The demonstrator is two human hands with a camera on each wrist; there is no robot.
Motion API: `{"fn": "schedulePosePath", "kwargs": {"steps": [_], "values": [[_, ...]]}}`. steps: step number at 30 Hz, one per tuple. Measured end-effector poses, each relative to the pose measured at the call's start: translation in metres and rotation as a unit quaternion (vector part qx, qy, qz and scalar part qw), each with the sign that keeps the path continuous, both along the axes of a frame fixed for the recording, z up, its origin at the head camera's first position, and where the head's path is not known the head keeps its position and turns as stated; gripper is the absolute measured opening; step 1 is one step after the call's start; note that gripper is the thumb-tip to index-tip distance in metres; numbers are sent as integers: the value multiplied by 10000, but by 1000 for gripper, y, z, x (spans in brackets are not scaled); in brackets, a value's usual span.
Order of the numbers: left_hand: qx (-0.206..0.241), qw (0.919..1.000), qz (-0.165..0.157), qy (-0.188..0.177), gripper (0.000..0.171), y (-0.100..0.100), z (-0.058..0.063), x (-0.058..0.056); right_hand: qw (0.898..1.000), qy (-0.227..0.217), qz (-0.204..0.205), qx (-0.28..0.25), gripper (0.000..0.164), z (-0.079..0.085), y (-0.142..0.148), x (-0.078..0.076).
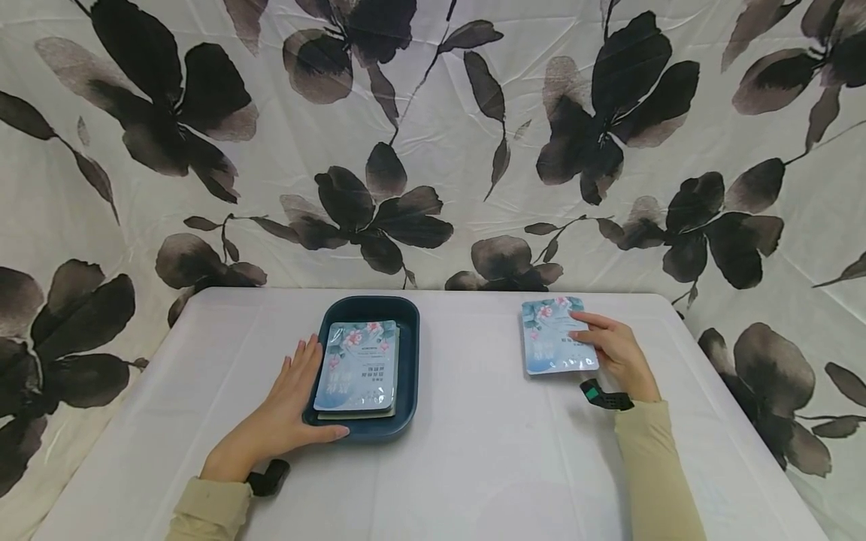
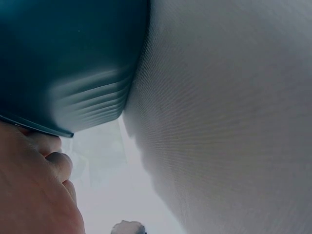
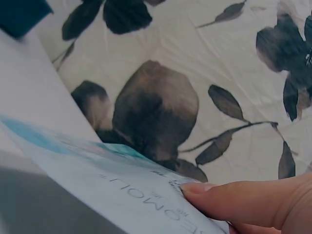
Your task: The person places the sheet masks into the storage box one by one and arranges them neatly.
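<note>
A light-blue sachet [image 1: 556, 338] with pink flowers is pinched at its right edge by my right hand [image 1: 612, 349]. In the right wrist view the thumb lies on the face of this sachet [image 3: 146, 190], above the white table. My left hand [image 1: 284, 413] rests along the left side of a dark blue tray [image 1: 406, 406], fingers straight and thumb at its near rim. A small stack of similar sachets [image 1: 357, 368] lies in the tray. The left wrist view shows the tray's ribbed outer wall [image 2: 87, 97] close beside the hand [image 2: 39, 180].
The white cloth-covered table [image 1: 473, 451] spreads around the tray. Behind it hangs a pale curtain [image 1: 501, 150] with dark printed flowers. Black bands [image 1: 605, 397] sit at both wrists.
</note>
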State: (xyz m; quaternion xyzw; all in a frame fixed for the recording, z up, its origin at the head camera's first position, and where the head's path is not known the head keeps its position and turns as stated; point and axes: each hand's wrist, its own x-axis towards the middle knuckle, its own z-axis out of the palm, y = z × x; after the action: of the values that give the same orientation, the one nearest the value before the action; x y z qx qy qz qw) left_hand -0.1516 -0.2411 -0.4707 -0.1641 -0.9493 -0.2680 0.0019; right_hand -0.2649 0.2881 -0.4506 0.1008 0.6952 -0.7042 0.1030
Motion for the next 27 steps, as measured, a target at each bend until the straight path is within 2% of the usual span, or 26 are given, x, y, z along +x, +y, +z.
{"fn": "schedulePosePath", "kwargs": {"steps": [6, 14, 23, 27], "values": [[6, 10000, 8, -21, 138, 0, 0, -1, 9954, -204, -66, -938, 63, 8, -12, 0], [7, 10000, -11, 18, 138, -1, -1, -1, 9889, -248, 254, -1441, 63, 14, -31, 2], [42, 10000, -15, -29, 138, 0, 0, -1, 9715, -421, 239, -2320, 66, 21, -59, 1], [18, 10000, -14, -5, 138, -1, 0, -1, 9606, -400, 288, -2734, 67, 22, -70, 2]]}}
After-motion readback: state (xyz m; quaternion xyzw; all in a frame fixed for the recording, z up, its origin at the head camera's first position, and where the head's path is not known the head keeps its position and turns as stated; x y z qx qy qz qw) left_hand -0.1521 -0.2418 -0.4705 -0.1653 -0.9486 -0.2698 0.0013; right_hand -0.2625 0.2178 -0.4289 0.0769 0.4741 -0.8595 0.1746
